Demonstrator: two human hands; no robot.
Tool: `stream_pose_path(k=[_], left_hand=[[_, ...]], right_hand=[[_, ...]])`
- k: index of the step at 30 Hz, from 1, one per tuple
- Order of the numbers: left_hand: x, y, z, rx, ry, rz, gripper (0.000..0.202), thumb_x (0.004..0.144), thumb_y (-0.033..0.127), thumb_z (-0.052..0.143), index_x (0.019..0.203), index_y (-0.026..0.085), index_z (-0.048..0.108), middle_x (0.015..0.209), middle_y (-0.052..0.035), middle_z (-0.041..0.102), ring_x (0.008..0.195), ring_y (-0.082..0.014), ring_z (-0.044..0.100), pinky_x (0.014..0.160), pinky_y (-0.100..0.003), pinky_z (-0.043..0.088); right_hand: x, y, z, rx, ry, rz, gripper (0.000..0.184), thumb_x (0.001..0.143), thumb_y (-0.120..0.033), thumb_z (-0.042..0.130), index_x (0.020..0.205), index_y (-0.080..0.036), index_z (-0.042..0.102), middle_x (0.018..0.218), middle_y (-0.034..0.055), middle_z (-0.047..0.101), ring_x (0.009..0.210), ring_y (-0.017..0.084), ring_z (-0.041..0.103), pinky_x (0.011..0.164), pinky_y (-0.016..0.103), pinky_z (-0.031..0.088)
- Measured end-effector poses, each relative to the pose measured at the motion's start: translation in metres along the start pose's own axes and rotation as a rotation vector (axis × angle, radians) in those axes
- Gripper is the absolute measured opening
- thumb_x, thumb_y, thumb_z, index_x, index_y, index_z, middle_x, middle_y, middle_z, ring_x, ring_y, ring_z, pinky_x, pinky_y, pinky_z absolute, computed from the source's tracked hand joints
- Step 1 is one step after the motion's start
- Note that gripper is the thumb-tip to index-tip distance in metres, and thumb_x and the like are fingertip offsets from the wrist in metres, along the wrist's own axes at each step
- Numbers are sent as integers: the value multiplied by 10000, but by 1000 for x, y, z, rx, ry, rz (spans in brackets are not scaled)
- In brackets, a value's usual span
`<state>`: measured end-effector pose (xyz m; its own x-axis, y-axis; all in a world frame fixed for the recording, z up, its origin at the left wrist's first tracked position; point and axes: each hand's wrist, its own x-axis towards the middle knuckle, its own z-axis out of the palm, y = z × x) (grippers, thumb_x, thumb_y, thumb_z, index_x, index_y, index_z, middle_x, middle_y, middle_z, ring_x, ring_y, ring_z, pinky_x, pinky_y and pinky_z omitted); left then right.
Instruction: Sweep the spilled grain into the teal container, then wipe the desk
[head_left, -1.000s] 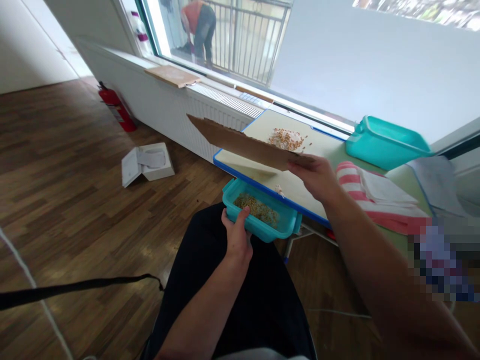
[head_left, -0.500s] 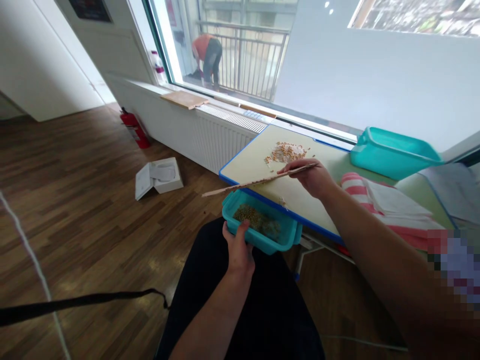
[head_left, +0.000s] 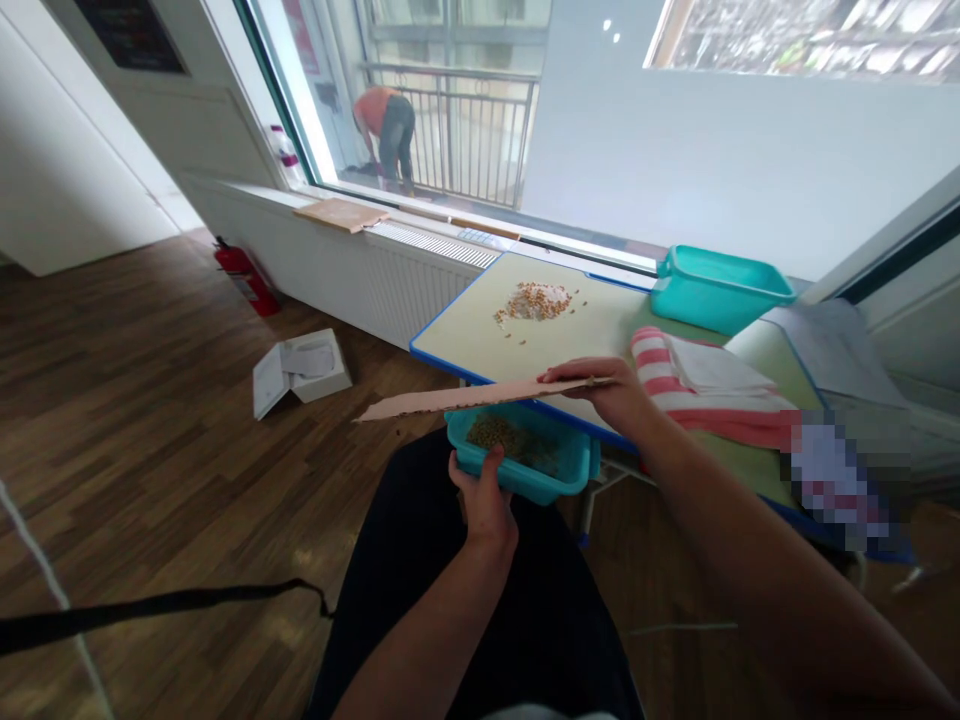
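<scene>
Right hand [head_left: 609, 392] — with cardboard [head_left: 465, 398] — now nearer tub [head_left: 536, 483].

Table [head_left: 592, 330]'s centre-right of frame: grain pile [head_left: 538, 301] on it toward the far left, bin [head_left: 697, 305] at the back right, towels [head_left: 712, 385] in front of that. Tub [head_left: 536, 487] with grains [head_left: 491, 433] inside is lower centre, cardboard [head_left: 457, 397] across its far rim. Box [head_left: 322, 370] and extinguisher [head_left: 247, 277], floor, left side.
</scene>
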<state>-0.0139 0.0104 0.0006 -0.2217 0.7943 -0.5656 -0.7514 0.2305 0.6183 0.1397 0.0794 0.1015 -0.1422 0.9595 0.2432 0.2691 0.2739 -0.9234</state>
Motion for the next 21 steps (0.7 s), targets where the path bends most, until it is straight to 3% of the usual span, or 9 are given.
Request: stream_pose_path(k=[8, 17, 21], left_hand=[[-18, -11, 4, 12, -14, -3, 746, 751, 246, 725, 1350, 339, 290, 1271, -83, 557, 1006, -209, 641, 776, -367, 570], [-17, -14, 14, 31, 22, -12, 767, 748, 272, 735, 1353, 356, 272, 1262, -75, 540, 984, -199, 642, 783, -369, 562], [-16, -14, 15, 27, 13, -1, 802, 727, 298, 759, 1359, 347, 269, 1240, -75, 553, 1002, -204, 636, 810, -375, 549]], right_hand=[[-20, -12, 8, -54, 25, -15, 186, 639, -237, 713, 810, -198, 777, 848, 61, 755, 832, 228, 707, 798, 344, 545], [-32, -16, 15, -133, 176, -4, 226, 620, -211, 675, 818, -214, 784, 803, 37, 754, 774, 242, 707, 746, 358, 566], [-39, -17, 17, -191, 153, -32, 240, 665, -216, 650, 864, -235, 783, 888, 40, 755, 833, 249, 713, 794, 373, 565]])
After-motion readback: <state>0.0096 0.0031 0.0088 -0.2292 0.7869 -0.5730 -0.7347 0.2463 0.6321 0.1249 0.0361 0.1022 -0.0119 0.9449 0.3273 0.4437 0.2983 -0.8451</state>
